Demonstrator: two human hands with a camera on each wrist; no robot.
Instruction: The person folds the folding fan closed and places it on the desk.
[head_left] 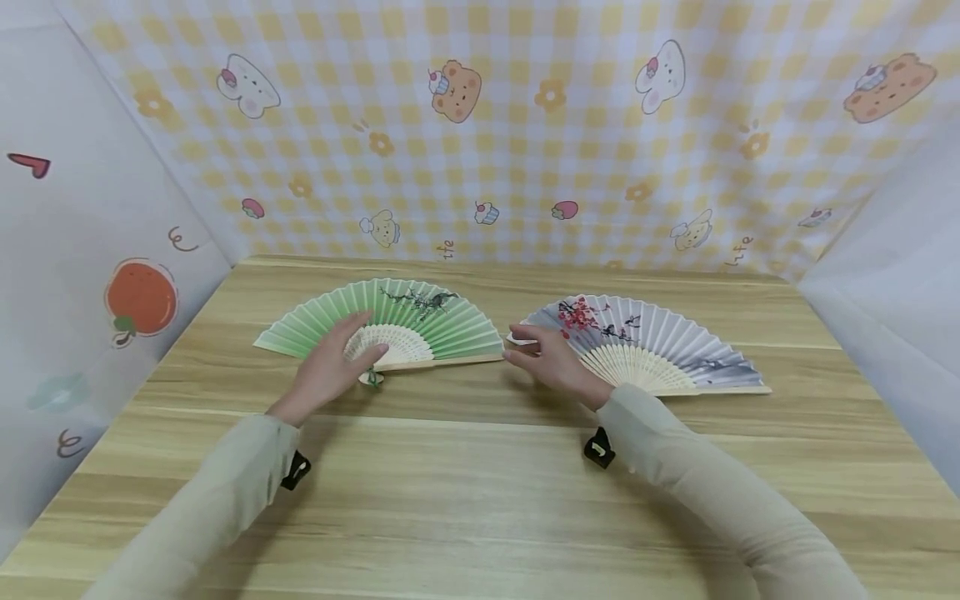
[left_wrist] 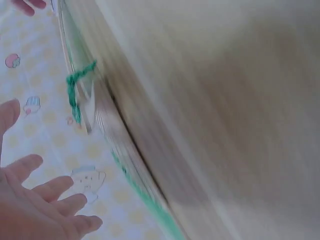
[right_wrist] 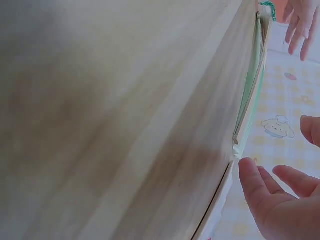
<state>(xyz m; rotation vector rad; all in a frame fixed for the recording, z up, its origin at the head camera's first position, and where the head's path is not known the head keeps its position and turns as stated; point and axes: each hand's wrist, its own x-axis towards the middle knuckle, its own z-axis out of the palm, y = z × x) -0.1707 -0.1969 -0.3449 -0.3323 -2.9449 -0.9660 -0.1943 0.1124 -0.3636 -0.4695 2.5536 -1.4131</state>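
Two folding fans lie spread out on a wooden table. The left one is a green fan [head_left: 468, 329] with a dark branch print, pale ribs and a green cord [left_wrist: 73, 95] at its pivot end. On the right is a grey-white fan [head_left: 678, 337] with red blossoms. My left hand [head_left: 326, 364] hovers over the green fan's ribs near the pivot, its fingers spread. My right hand [head_left: 551, 364] is between the two fans, fingertips close to the green fan's right tip and overlapping the grey-white fan's left end. In the right wrist view its fingers are loosely bent with nothing between them.
The wooden table [head_left: 465, 500] reaches back to a yellow checked cloth [head_left: 510, 150] with cartoon prints. A white printed cloth [head_left: 75, 250] hangs at the left, and a plain white one [head_left: 900, 275] at the right. Small black devices show under both wrists.
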